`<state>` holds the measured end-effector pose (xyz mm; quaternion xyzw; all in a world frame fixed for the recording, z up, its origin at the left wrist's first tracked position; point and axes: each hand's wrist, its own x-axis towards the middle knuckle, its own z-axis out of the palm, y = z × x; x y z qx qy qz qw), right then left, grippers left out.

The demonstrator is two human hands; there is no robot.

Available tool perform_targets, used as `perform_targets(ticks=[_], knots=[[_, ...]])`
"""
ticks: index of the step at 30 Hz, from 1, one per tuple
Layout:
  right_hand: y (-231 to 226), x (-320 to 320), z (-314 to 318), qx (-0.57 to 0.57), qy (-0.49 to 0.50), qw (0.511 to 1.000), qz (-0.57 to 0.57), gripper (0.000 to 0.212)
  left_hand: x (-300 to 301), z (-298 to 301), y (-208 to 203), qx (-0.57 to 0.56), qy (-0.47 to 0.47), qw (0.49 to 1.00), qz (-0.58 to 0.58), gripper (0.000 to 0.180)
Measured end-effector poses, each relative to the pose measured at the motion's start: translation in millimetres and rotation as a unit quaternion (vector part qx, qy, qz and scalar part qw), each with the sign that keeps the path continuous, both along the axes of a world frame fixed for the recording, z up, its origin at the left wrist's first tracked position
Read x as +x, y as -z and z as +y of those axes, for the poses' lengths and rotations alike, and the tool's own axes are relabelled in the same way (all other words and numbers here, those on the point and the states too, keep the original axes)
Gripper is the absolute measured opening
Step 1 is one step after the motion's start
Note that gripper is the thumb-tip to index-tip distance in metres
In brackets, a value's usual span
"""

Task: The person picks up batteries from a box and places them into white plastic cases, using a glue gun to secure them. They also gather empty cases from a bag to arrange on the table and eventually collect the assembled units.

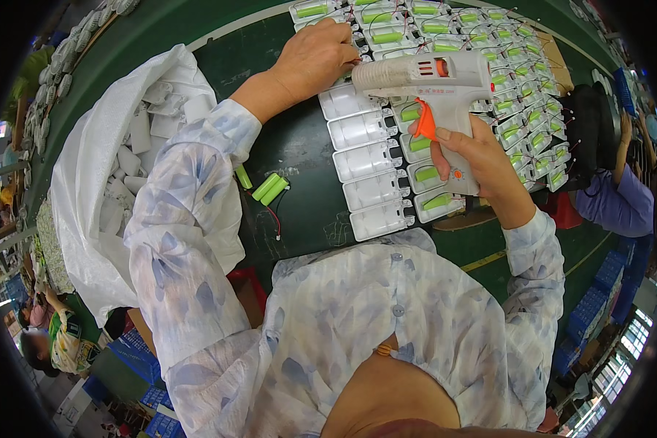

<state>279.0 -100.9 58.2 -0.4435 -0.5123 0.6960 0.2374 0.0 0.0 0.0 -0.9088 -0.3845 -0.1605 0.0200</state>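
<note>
A white hot glue gun (460, 84) with an orange trigger is gripped in my right hand (485, 157), its nozzle end aimed left toward the casings. My left hand (310, 62) is closed at the upper end of the nearest column of white plastic casings (369, 160); its fingertips and whatever they pinch are hidden. Lower casings in that column have no batteries in them. Columns farther right hold green battery cells (436, 201) with thin wires. A loose pair of green batteries (270, 188) with a red lead lies left of the casings.
At the left stands a white sack (87, 182) of white plastic parts (135, 139). Everything lies on a dark green table (299, 146). A person in a purple top (620, 201) is at the far right, with stacked blue crates (591, 299) nearby. Another person (58, 339) appears lower left.
</note>
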Motion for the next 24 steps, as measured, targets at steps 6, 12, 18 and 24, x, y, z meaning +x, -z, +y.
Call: perform_targets(ticks=[6,12,18,24], knots=[[2,-1,6,0.009,0.016,1.000,-0.002,0.035,-24,-10,-40,-0.088,-0.038,0.981,-0.169,0.018],[5,-6,10,-0.001,0.026,1.000,0.016,0.028,-28,-55,-75,-0.376,-0.089,0.906,0.172,0.021],[-1,-6,6,-0.006,0.016,1.000,0.013,0.027,-22,-103,-72,-0.382,-0.055,0.868,0.313,0.020],[1,-2,1,-0.008,0.011,1.000,-0.010,0.026,-23,-125,-60,-0.376,-0.016,0.867,0.327,0.020]])
